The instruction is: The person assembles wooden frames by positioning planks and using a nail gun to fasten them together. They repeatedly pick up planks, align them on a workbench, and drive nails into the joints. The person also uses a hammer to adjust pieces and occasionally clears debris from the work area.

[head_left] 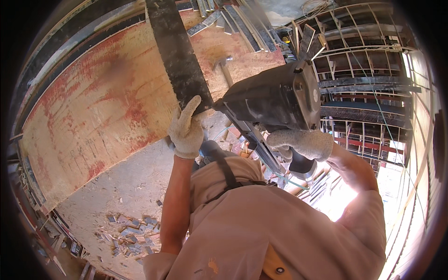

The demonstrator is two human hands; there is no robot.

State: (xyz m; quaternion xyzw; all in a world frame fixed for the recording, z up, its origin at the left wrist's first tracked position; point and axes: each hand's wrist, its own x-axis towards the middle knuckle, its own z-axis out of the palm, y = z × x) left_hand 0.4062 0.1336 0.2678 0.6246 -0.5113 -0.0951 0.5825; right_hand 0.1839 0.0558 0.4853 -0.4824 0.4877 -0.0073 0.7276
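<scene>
One long dark board (179, 51) lies across the red-stained counter (93, 112), its near end reaching about to the counter's near edge. The left hand (186, 131), gloved, is partly closed on that end, with one digit laid straight along the top face; where its other fingers sit, beneath the board or against its edge, is hard to make out. The right hand (303, 143), also gloved, is wrapped around the grip of a black nail gun (270, 95), though whether a finger presses the trigger cannot be told. The tool's nose is at the board's near right corner, touching or just beside it

As for progress, the board appears to be in place and steadied, and the tool lined up with the corner, so the work seems to be at the fastening stage. No driven nail can be made out there, so the fastening itself may be what is left. A hammer (226, 70) lies on the counter, right of the board, held by neither hand
</scene>
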